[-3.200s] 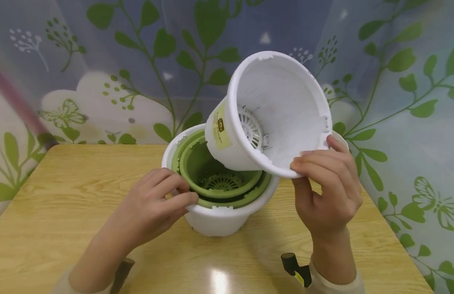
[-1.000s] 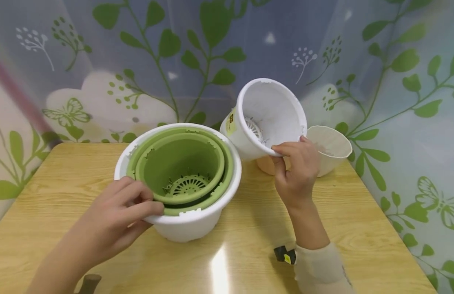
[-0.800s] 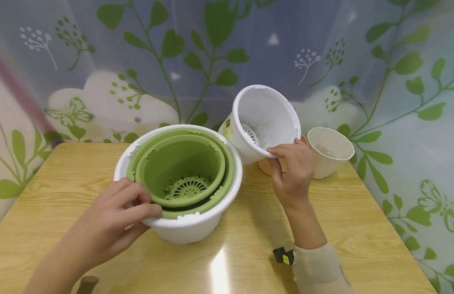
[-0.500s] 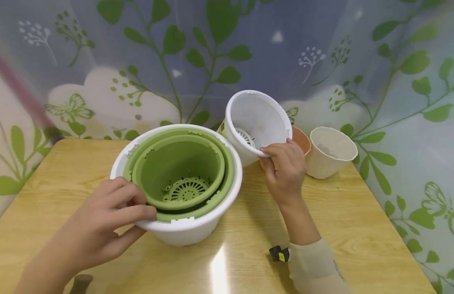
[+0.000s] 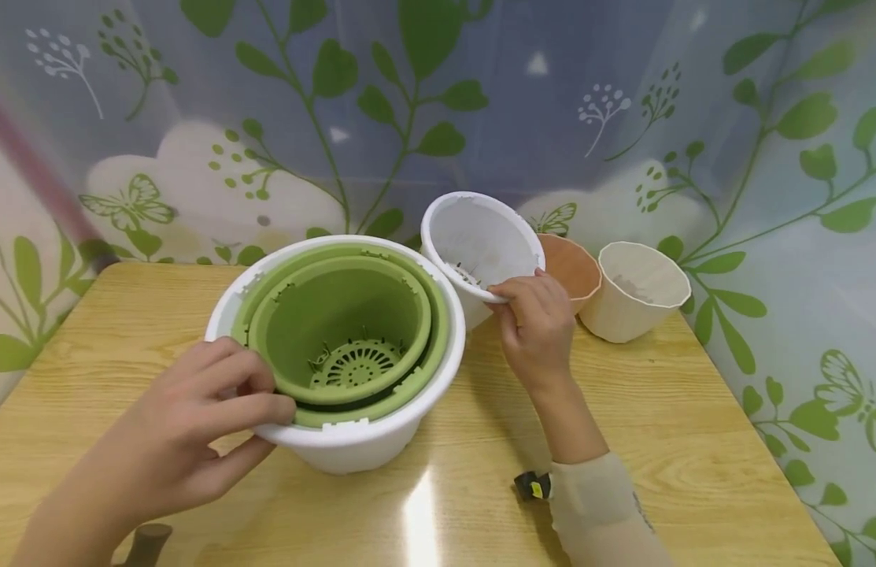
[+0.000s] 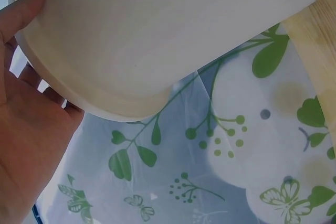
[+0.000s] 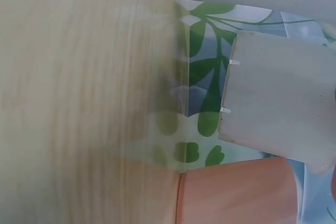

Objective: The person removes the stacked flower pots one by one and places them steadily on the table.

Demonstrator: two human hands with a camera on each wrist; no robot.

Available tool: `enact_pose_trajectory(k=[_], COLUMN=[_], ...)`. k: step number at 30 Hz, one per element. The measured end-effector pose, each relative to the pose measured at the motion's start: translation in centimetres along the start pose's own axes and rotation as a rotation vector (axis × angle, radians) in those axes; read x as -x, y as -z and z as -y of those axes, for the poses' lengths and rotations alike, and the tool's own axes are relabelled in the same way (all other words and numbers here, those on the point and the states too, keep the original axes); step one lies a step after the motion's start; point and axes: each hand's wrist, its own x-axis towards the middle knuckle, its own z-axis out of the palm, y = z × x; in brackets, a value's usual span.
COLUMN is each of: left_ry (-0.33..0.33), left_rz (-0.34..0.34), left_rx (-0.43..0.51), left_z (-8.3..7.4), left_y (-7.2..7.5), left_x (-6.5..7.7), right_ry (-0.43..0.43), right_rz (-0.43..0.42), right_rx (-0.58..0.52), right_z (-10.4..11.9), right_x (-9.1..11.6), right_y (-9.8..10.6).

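My right hand (image 5: 540, 335) has passage toward me over the near counter (image 5: 473, 496). Left travel is obstructed by the large white pot (image 5: 360, 455); right travel, by the orange pot (image 5: 568, 269) and cream pot (image 5: 616, 316). The patterned backdrop (image 5: 370, 169) limits rearward reach.

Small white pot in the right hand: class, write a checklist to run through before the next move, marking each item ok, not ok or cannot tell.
1. Right hand grips the rim of the small white pot: ok.
2. Small white pot stands flat on the table: not ok; it is tilted, its base off the table in the right wrist view.
3. Left hand holds the rim of the big white pot: ok.
4. Green pots sit one inside the other within the big white pot: ok.
5. Small white pot clear of the orange pot: cannot tell; they overlap in the head view.
6. Cream pot stands upright: ok.
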Motion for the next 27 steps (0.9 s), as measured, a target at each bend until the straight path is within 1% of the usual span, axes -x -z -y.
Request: enact_pose_trajectory(k=[7,16,27], left_ry=[0.01,0.008,0.002], left_rz=[0.002,0.011,0.006], left_rx=[0.013,0.013,0.008], left_z=[-0.14,-0.16,-0.06], left_y=[0.28,0.29,0.23], left_x=[-0.04,-0.11,-0.09], right_ry=[0.018,0.033,0.021], right_rz=[0.069,0.137,0.192], right_rx=[0.005,0.0,0.001], right_z=[-0.3,-0.54,-0.4], right_x=[0.46,0.94,0.93], right_y=[-0.36,-0.6,-0.54])
